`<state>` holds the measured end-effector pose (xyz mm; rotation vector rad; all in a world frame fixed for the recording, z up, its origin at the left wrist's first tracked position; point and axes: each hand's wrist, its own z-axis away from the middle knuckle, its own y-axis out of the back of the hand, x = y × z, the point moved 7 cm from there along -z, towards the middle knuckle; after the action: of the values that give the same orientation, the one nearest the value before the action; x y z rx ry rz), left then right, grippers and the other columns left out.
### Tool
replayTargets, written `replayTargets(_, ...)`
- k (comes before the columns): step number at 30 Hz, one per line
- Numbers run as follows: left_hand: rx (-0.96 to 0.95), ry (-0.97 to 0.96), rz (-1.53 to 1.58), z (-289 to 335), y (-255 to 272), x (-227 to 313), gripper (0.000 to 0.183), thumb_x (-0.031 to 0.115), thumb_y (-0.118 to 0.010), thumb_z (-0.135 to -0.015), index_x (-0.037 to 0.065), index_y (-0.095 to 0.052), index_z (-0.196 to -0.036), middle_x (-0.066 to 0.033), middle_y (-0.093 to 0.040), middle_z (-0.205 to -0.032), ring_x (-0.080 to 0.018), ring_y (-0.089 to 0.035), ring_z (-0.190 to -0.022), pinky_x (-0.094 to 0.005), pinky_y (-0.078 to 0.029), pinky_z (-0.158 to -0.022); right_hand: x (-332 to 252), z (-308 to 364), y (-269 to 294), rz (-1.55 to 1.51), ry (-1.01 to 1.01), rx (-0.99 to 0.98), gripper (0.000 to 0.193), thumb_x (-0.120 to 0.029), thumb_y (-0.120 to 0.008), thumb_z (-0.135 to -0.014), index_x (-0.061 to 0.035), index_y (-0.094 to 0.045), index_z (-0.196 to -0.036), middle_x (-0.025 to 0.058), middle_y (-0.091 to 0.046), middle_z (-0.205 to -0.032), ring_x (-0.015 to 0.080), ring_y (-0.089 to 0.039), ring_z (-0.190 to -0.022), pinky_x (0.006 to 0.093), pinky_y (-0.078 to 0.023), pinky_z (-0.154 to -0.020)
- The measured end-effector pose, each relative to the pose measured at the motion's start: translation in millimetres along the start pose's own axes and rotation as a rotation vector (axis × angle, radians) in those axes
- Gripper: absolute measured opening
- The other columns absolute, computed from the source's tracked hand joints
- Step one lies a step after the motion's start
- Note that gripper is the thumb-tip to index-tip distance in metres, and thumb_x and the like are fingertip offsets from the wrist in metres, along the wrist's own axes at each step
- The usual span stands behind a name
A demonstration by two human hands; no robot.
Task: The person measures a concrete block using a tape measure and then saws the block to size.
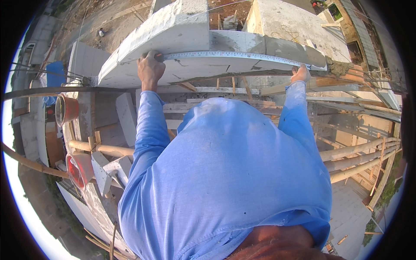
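Note:
A tape measure's pale blade (234, 54) is stretched along the top edge of a light grey block wall (195, 69) in front of me. My left hand (151, 71) is closed at the blade's left end, where a small orange and dark part shows by the fingers; most of what lies inside the grip is hidden. Near the other end, my right hand (300, 74) pinches the blade against the wall's edge, and a short length runs past the fingers. Both arms reach forward in blue sleeves. A higher block (173, 30) sits on the wall behind the left part of the blade.
Wet mortar (337, 67) lies at the wall's right end. Two red buckets, one upper (66, 109) and one lower (79, 170), stand at left near loose blocks (102, 173). Bamboo poles (359, 149) cross at right. Thin strings run over the wall. Ground lies far below.

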<state>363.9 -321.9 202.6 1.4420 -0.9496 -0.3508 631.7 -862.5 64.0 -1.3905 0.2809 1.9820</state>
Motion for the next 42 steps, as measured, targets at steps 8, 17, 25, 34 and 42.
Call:
replayTargets(8, -0.012, 0.013, -0.001, -1.0, -1.0, -1.0, 0.041, 0.011, -0.062, -0.067, 0.018, -0.069, -0.106, -0.0110, -0.059, -0.122, -0.0335, -0.052, -0.114, -0.0389, -0.043, -0.097, -4.4, 9.9, -2.4, 0.009, 0.005, -0.014, 0.030, -0.008, -0.058, -0.089, 0.0049, -0.056, -0.116, 0.0148, -0.060, -0.113, 0.0311, -0.062, -0.094, 0.0488, -0.051, -0.083)
replayTargets(17, 0.013, -0.023, 0.004, -1.4, 0.6, 1.0, 0.038, 0.009, -0.061, -0.068, 0.017, -0.070, -0.104, -0.0119, -0.060, -0.120, -0.0348, -0.053, -0.112, -0.0397, -0.043, -0.096, 0.0, 3.6, -0.4, -0.003, 0.003, -0.007, 0.028, -0.008, -0.058, -0.089, 0.0037, -0.057, -0.115, 0.0141, -0.062, -0.109, 0.0308, -0.063, -0.086, 0.0463, -0.049, -0.079)
replayTargets(25, 0.006, -0.020, 0.003, -1.2, 1.3, 7.8, 0.034, 0.008, -0.062, -0.070, 0.017, -0.071, -0.102, -0.0114, -0.060, -0.118, -0.0354, -0.053, -0.110, -0.0409, -0.045, -0.093, 5.3, -4.8, -0.4, -0.009, -0.014, -0.043, 0.027, -0.010, -0.060, -0.088, 0.0019, -0.058, -0.111, 0.0128, -0.062, -0.106, 0.0280, -0.062, -0.087, 0.0446, -0.049, -0.075)
replayTargets(34, -0.025, -0.003, 0.008, -1.4, -2.1, 7.7, 0.035, 0.008, -0.063, -0.069, 0.015, -0.070, -0.103, -0.0135, -0.060, -0.118, -0.0347, -0.053, -0.111, -0.0411, -0.044, -0.095, 20.1, -27.3, 4.7, 0.003, 0.081, -0.096, 0.021, -0.015, -0.063, -0.086, -0.0030, -0.060, -0.103, 0.0079, -0.063, -0.096, 0.0220, -0.062, -0.078, 0.0393, -0.049, -0.063)
replayTargets(42, -0.016, -0.042, -0.003, -2.2, -2.5, 10.8, 0.036, 0.006, -0.060, -0.067, 0.014, -0.069, -0.101, -0.0142, -0.061, -0.114, -0.0353, -0.054, -0.107, -0.0422, -0.044, -0.093, 38.9, -51.2, 12.3, 0.040, 0.100, -0.059, 0.014, -0.016, -0.065, -0.084, -0.0046, -0.062, -0.091, 0.0049, -0.063, -0.083, 0.0173, -0.059, -0.065, 0.0340, -0.048, -0.056)
